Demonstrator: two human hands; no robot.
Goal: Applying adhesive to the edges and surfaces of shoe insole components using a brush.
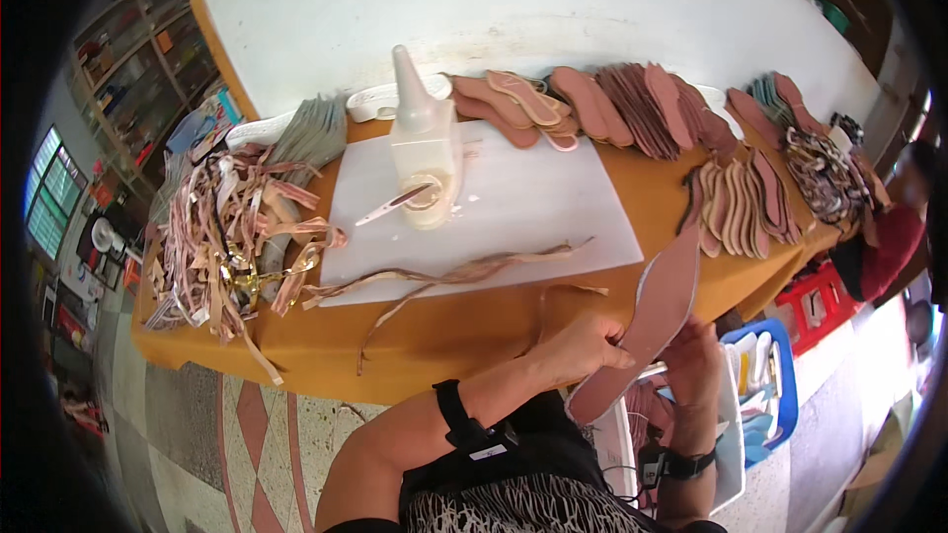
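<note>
Between my hands a pinkish-brown shoe insole (660, 301) with a pale edge is held up on a slant, in front of the table. My left hand (590, 347) is closed, thumb and fingers pinching the insole's left edge. At its opposite edge my right hand (693, 360) has its fingers curled round the insole, partly hidden behind it. A white glue pot (425, 163) with a tall tapered top stands on the white board, a brush (388, 207) lying across its open cup. Thin brown trimmed strips (464, 271) lie along the board's near edge.
The white board (583, 207) rests on an orange-brown tablecloth. Tangled scrap strips (222, 237) heap at the left; stacked insoles (632, 114) line the back and right. Below the table's right end are a blue basket (785, 375) and a red crate (820, 306). A person (894, 237) is at far right.
</note>
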